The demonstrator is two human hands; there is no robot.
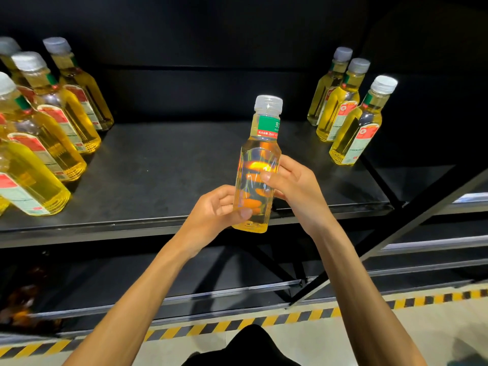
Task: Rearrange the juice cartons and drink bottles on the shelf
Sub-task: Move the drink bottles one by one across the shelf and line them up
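A black shelf (163, 165) spans the frame's middle. A cluster of yellow tea bottles (50, 143) stands at its left end, and a row of three more (340, 112) at the upper right. At centre, above the shelf's front edge, a white-capped tea bottle (260, 154) is held upright. The right hand (295, 186) curls round its middle and the left hand (211, 215) round its base, both thumbs pressed on the front.

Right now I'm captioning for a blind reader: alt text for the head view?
A left hand and right hand hold one upright bottle of yellow drink over a black shelf. Similar bottles stand at its left, three more bottles at its right.
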